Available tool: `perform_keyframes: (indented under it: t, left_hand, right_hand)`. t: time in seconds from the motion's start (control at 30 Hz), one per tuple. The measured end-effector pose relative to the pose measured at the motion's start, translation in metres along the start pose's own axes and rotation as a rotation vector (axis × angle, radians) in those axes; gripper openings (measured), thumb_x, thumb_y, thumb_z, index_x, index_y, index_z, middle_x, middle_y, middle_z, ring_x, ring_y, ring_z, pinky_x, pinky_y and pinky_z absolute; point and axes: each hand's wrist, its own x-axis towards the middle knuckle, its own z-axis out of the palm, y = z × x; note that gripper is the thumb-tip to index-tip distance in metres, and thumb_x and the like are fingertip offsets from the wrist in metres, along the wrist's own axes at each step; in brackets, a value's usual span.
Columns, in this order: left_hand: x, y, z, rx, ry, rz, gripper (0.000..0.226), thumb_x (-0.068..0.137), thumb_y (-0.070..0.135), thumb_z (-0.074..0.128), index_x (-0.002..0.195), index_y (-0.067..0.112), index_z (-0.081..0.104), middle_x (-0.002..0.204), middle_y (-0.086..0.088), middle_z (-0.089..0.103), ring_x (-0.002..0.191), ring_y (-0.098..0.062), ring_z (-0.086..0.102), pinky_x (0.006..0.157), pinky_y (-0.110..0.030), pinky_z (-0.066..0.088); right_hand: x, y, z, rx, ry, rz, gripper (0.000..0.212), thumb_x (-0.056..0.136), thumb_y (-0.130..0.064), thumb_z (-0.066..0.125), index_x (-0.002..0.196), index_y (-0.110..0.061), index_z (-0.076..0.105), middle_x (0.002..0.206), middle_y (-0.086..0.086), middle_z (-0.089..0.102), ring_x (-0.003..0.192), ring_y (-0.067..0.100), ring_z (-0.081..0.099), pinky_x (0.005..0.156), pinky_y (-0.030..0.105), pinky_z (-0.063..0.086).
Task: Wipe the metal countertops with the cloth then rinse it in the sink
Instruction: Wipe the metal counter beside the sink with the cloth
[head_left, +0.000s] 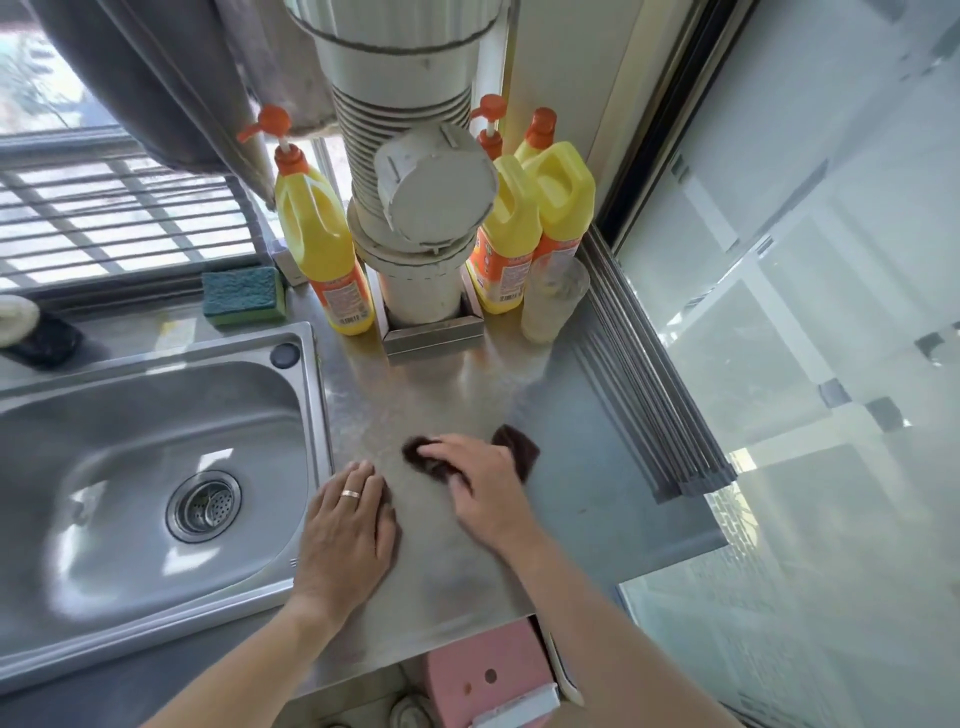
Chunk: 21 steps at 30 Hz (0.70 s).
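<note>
A dark brown cloth (519, 444) lies bunched on the metal countertop (441, 395), right of the steel sink (156, 441). My right hand (483, 486) lies on top of the cloth and grips it, its fingers curled into the folds. The cloth shows on both sides of that hand. My left hand (348, 530) rests flat on the countertop beside the sink's right rim, fingers straight, with a ring on one finger. It holds nothing.
Three yellow bottles with orange caps (317, 239) (506, 234) (563, 202) stand at the back around a white ribbed duct pipe (415, 171). A cloudy plastic cup (553, 299) stands by them. A green sponge (241, 293) lies behind the sink. A rolled metal rack (654, 395) lines the counter's right edge.
</note>
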Motion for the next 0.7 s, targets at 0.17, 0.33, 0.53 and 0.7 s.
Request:
perform_keyframes:
  t: [0.17, 0.33, 0.53, 0.7]
  left_hand:
    - [-0.002, -0.006, 0.009, -0.006, -0.004, 0.073, 0.039, 0.094, 0.027, 0.051, 0.121, 0.0, 0.062, 0.133, -0.018, 0.057, 0.132, -0.039, 0.05, 0.115, -0.047, 0.037]
    - [0.001, -0.005, 0.01, -0.026, -0.001, 0.074, 0.034, 0.095, 0.025, 0.056, 0.121, 0.002, 0.06, 0.134, -0.015, 0.054, 0.133, -0.038, 0.048, 0.115, -0.047, 0.038]
    - [-0.001, -0.004, 0.008, -0.021, 0.016, 0.066, 0.037, 0.095, 0.021, 0.053, 0.123, -0.001, 0.061, 0.134, -0.018, 0.057, 0.132, -0.039, 0.05, 0.114, -0.049, 0.04]
    - [-0.005, -0.003, 0.008, -0.03, -0.025, 0.058, 0.047, 0.095, 0.022, 0.041, 0.133, -0.002, 0.057, 0.139, -0.021, 0.056, 0.136, -0.039, 0.048, 0.117, -0.049, 0.037]
  right_hand:
    - [0.007, 0.062, -0.065, -0.359, 0.144, 0.163, 0.047, 0.099, -0.035, 0.047, 0.145, -0.029, 0.054, 0.157, -0.005, 0.047, 0.147, 0.013, 0.038, 0.117, 0.04, 0.032]
    - [0.04, 0.066, -0.028, -0.436, 0.131, 0.21, 0.055, 0.101, -0.036, 0.043, 0.153, -0.019, 0.044, 0.164, 0.003, 0.035, 0.154, 0.022, 0.027, 0.125, 0.05, 0.023]
    - [0.05, 0.005, 0.032, -0.319, 0.009, 0.018, 0.058, 0.089, -0.029, 0.053, 0.146, -0.021, 0.052, 0.158, 0.002, 0.044, 0.146, 0.021, 0.04, 0.123, 0.041, 0.029]
    - [-0.001, -0.029, 0.029, 0.171, -0.116, 0.086, 0.052, 0.076, -0.017, 0.055, 0.124, -0.024, 0.073, 0.137, -0.006, 0.067, 0.13, 0.008, 0.059, 0.112, 0.033, 0.044]
